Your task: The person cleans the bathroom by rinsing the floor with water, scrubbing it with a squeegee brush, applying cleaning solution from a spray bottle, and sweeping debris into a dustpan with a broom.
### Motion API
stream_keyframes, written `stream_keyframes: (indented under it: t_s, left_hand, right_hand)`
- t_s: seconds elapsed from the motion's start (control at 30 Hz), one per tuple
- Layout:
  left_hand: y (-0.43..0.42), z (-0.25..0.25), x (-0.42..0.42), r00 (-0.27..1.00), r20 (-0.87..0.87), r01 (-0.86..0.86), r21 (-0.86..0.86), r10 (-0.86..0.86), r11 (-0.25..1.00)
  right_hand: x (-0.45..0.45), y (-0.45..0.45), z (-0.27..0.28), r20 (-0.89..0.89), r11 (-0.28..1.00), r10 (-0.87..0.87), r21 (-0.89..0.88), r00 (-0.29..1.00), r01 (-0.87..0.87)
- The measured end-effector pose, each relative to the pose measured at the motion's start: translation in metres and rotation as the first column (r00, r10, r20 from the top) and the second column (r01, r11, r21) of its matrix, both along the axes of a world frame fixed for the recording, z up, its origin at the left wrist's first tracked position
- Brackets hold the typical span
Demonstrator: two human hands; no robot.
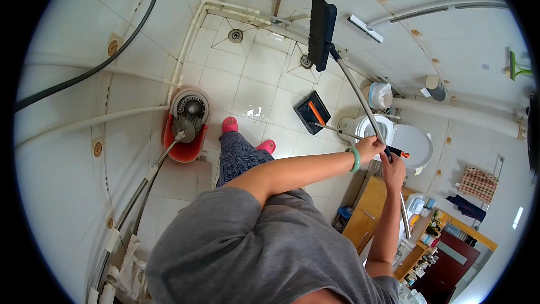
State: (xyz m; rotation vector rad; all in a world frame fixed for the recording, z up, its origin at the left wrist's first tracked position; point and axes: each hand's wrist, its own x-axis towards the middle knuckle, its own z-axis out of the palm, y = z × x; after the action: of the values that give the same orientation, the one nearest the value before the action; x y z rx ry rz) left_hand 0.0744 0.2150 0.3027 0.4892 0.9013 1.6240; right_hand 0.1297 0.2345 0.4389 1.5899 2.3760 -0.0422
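A broom (pixel 356 85) with a black-bristled head slants across the right side, its head raised towards the wall. My left hand (pixel 369 148), with a green bangle at the wrist, is closed around its silver pole. Just below, my right hand (pixel 393 170) is closed on the same pole, whose lower end sticks out past it. A black dustpan (pixel 309 114) with an orange strip rests on the tiled floor. Its thin handle runs up behind my left hand, towards a black grip with an orange tip (pixel 405 155); whether my fingers also touch that handle I cannot tell.
A white toilet (pixel 413 145) with raised lid stands behind my hands. At left is a red mop bucket (pixel 185 149) with a mop (pixel 184 129) in it. Wet floor tiles (pixel 251 107) and two drains lie ahead. A wooden cabinet (pixel 363 214) stands at lower right.
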Motion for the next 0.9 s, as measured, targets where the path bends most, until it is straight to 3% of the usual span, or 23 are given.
stream_keyframes:
  t_s: [0.03,0.1,0.17,0.23,0.3,0.37,0.43,0.57,0.67,0.83,0.9]
  left_hand:
    - [-0.006,0.002,-0.012,1.000,-0.002,-0.004,0.001,0.004,1.000]
    - [-0.024,0.000,-0.042,0.900,-0.391,0.171,-0.087,-0.191,0.981]
    - [-0.044,-0.019,-0.066,0.902,-0.430,-0.045,-0.186,-0.040,0.982]
    - [-0.063,-0.039,-0.113,0.724,-0.660,-0.359,-0.113,0.201,0.926]
    - [-0.077,-0.041,-0.167,0.586,-0.676,-0.629,-0.033,0.446,0.777]
    - [-0.083,-0.041,-0.231,0.360,-0.807,-0.727,0.072,0.469,0.683]
    - [-0.081,-0.034,-0.290,0.190,-0.904,-0.778,0.100,0.383,0.621]
    - [-0.053,-0.006,-0.364,0.127,-0.921,-0.802,0.124,0.369,0.585]
    - [-0.026,0.005,-0.388,0.095,-0.944,-0.763,0.135,0.316,0.632]
    - [-0.002,0.011,-0.411,0.194,-0.976,-0.674,-0.059,0.099,0.737]
    - [0.003,0.010,-0.415,0.176,-0.982,-0.653,-0.062,0.072,0.755]
  right_hand:
    - [0.001,0.001,0.002,-0.033,0.999,-0.035,-0.024,0.999,0.034]
    - [0.005,0.002,0.004,-0.068,0.997,-0.066,-0.048,0.996,0.063]
    - [0.013,0.006,0.006,-0.114,0.990,-0.119,-0.085,0.986,0.110]
    - [0.023,0.010,0.005,-0.116,0.985,-0.154,-0.092,0.981,0.144]
    - [0.033,0.013,0.006,-0.173,0.987,-0.149,-0.078,0.974,0.137]
    - [0.038,0.017,0.009,-0.245,0.986,-0.161,-0.090,0.956,0.143]
    - [0.045,0.019,0.015,-0.254,0.979,-0.198,-0.095,0.947,0.180]
    - [0.061,0.029,0.016,-0.271,0.984,-0.179,-0.050,0.946,0.172]
    - [0.070,0.030,0.015,-0.318,0.980,-0.198,-0.069,0.927,0.186]
    - [0.082,0.028,0.013,-0.388,0.988,-0.153,-0.062,0.909,0.140]
    - [0.082,0.024,0.016,-0.411,0.983,-0.182,-0.105,0.894,0.152]
